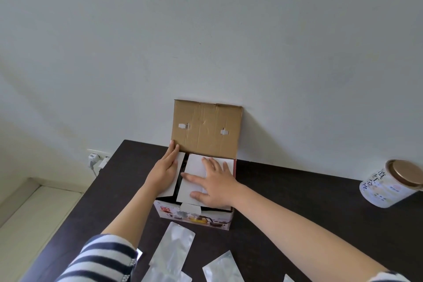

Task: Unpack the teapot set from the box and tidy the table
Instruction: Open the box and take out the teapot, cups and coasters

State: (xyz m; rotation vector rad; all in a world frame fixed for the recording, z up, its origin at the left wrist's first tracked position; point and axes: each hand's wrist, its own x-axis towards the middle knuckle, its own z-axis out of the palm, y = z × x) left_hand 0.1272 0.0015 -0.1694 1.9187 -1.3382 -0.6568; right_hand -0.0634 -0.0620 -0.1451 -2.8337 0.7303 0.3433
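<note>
The box point(194, 214) is sitting near the far edge of the dark table point(286, 201), close to the wall point(206, 30), with its printed front face, showing a teapot picture and red trim, turned toward the person. Its long axis is running left to right across the view, roughly parallel to the wall. Its brown cardboard lid point(206, 128) is standing upright at the back, opened away from the person and leaning against or just in front of the wall; which of the two cannot be told. Two white inner flaps are lying over the opening, with a dark gap showing between them. The left hand point(163, 169) is lying flat with straight fingers on the left flap point(176, 181), fingertips pointing toward the lid's lower left corner, gripping nothing. The right hand point(210, 183) is spreading wide, fingers straight and splayed, pressing flat on the right flap point(193, 167), and it too is gripping nothing. What is inside the box is staying hidden beneath the flaps. In front of the box, nearer the person, several silvery plastic bags point(174, 249) are lying flat on the table. A striped sleeve point(103, 256) is covering the left upper arm. Well apart to the right, a white tin point(389, 184) with a bronze-coloured lid is resting on the table. At the left, beyond the table's edge, a white plug point(92, 158) is sitting in a wall socket.
</note>
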